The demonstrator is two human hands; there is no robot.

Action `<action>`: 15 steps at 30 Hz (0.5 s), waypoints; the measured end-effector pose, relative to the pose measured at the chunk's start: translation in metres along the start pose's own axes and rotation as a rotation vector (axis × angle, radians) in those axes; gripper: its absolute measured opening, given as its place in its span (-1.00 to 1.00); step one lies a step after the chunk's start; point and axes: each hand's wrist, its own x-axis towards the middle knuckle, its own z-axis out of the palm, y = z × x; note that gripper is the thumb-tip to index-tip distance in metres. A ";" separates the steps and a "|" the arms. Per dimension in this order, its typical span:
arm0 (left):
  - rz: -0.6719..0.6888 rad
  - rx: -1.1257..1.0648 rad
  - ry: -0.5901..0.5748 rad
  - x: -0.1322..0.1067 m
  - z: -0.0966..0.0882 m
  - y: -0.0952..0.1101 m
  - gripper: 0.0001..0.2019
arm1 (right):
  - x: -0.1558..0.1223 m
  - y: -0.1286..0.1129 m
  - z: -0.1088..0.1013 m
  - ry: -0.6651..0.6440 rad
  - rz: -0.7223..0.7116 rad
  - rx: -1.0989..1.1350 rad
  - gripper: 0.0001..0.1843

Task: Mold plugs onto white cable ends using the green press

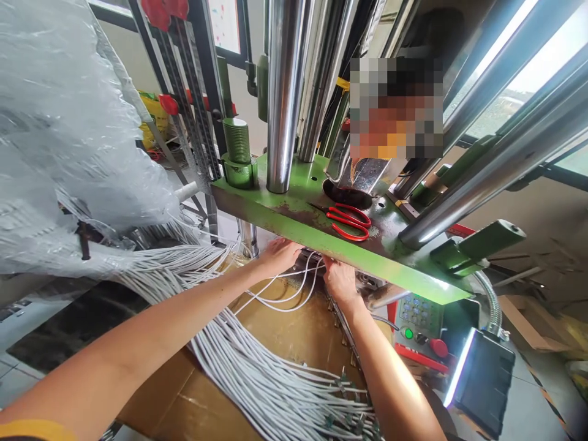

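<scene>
The left hand (281, 254) reaches forward under the front edge of the thick green metal plate (275, 214) of a press machine. The right hand (340, 283) is just beside it at the same edge. The fingertips of both hands go under the plate and are hidden there, so I cannot tell if the fingers are apart, together or closed on something. Between the two hands a few thin white cable loops (294, 297) hang down in curves, and their ends run up into the dark space under the plate where the hands are. Near them a large bundle of white cables (257, 373) lies across the brown cardboard sheet (294, 334) below the forearms, and it spreads from the left side to the lower right. On top of the green plate, above the right hand, lies a pair of red-handled scissors (350, 220), which touches neither hand. A polished steel column (281, 92) stands upright in the plate above the left hand. At the left, a crumpled clear plastic sheet (59, 135) covers the upper end of the bundle. To the right of the right forearm there is a grey control panel (416, 315) with a round green button and a red one.
</scene>
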 end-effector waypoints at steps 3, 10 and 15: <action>0.048 -0.015 -0.042 0.010 0.005 -0.002 -0.72 | 0.009 -0.009 0.004 -0.013 -0.032 0.010 -0.45; 0.095 -0.059 -0.116 0.020 -0.004 0.008 -0.66 | 0.018 -0.013 0.002 -0.004 -0.020 0.047 -0.43; 0.107 -0.115 -0.081 -0.031 -0.046 0.023 -0.55 | -0.029 -0.021 -0.038 0.047 -0.029 0.098 -0.42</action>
